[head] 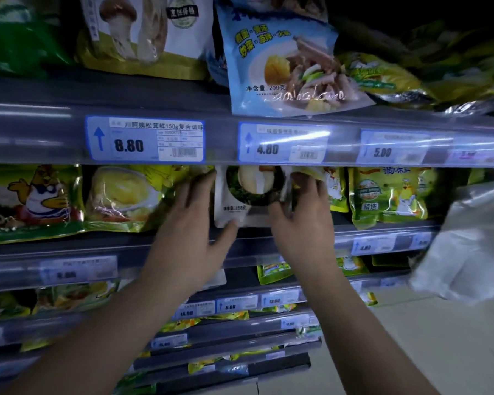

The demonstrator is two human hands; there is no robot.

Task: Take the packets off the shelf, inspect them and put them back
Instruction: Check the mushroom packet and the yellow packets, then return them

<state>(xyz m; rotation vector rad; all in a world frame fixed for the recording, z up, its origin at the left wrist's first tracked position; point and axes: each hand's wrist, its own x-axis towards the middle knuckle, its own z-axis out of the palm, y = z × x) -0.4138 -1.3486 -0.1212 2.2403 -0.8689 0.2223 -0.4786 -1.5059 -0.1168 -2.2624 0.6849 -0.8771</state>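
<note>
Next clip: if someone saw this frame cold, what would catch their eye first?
Probably the two bare hands at centre, the left hand and right hand, flanking a white packet on the second shelf down. Next, the big blue price tag reading 8.80 on the rail above, and the pale blue packet leaning out over the top shelf's edge. A crumpled clear plastic bag intrudes at the right.

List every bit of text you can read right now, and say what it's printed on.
"8.80": left price tag.
"4.80": middle price tag.
"5.00": right price tag.
"200克": blue packet.
"精选": yellow packet.
White packet between both hands: weight line blurred.
Lower tags: unreadable.
</note>
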